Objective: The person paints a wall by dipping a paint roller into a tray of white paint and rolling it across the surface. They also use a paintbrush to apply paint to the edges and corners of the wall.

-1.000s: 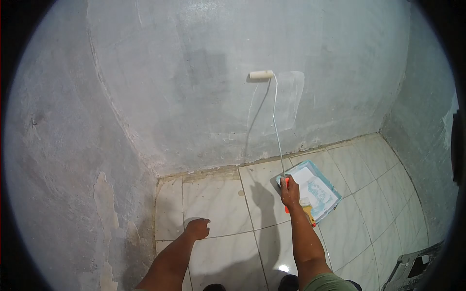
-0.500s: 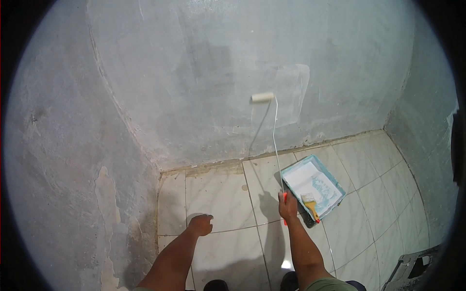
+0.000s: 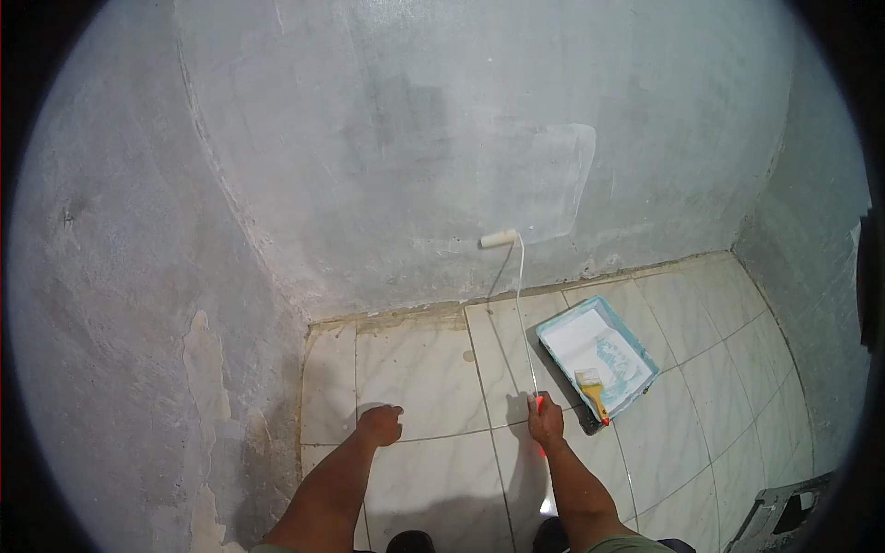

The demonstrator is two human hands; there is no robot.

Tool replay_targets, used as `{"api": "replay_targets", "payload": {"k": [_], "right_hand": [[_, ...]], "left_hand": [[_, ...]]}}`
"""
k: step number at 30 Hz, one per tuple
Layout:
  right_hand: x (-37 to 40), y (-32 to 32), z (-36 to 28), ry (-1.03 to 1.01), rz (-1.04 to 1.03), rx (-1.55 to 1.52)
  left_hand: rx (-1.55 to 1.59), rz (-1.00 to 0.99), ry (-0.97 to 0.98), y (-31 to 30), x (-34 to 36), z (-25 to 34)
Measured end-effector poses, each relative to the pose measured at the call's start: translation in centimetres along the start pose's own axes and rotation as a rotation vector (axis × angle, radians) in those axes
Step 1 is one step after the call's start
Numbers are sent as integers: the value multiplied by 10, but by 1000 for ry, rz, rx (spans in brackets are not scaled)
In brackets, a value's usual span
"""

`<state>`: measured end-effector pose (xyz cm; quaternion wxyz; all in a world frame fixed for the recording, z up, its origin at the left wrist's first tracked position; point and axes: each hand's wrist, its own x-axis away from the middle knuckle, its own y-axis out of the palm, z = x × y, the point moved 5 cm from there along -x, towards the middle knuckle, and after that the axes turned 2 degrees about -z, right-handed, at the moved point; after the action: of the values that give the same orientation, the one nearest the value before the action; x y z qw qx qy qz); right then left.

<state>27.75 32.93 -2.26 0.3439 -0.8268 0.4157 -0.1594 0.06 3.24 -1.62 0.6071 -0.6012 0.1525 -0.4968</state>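
Observation:
My right hand (image 3: 546,419) is wrapped round the red handle of a paint roller (image 3: 499,240). The roller's long thin metal rod reaches up to a whitish sleeve, which lies against the lower part of the grey wall (image 3: 396,184). A paler patch of paint (image 3: 553,175) with a visible edge shows on the wall above the sleeve. My left hand (image 3: 381,425) hangs over the floor at the left, its fingers curled in and nothing seen in them. Right of my right hand is a paint tray (image 3: 562,334) with white paint and a yellow-handled paintbrush (image 3: 590,392) lying in it.
Pale marbled tiles (image 3: 415,479) cover the floor. A side wall with peeling plaster (image 3: 205,369) stands at the left, another wall (image 3: 811,249) at the right. A grey folded frame-like object (image 3: 779,511) is at the lower right. My dark shoes (image 3: 410,542) show at the bottom.
The roller sleeve has moved down the wall, towards the floor. My right hand has come back nearer to me with the handle. My left hand stays about where it was.

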Motion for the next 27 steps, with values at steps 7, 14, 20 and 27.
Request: {"api": "replay_targets", "payload": {"k": [7, 14, 20, 27], "right_hand": [[-28, -13, -71, -103, 107, -49], [15, -62, 13, -59, -68, 92], [11, -199, 8, 75, -170, 202], [-4, -240, 33, 23, -47, 233]], "left_hand": [[-1, -15, 39, -8, -4, 15], [-25, 2, 39, -3, -13, 17], [-22, -1, 86, -11, -29, 41], [-53, 97, 195, -13, -25, 39]]}}
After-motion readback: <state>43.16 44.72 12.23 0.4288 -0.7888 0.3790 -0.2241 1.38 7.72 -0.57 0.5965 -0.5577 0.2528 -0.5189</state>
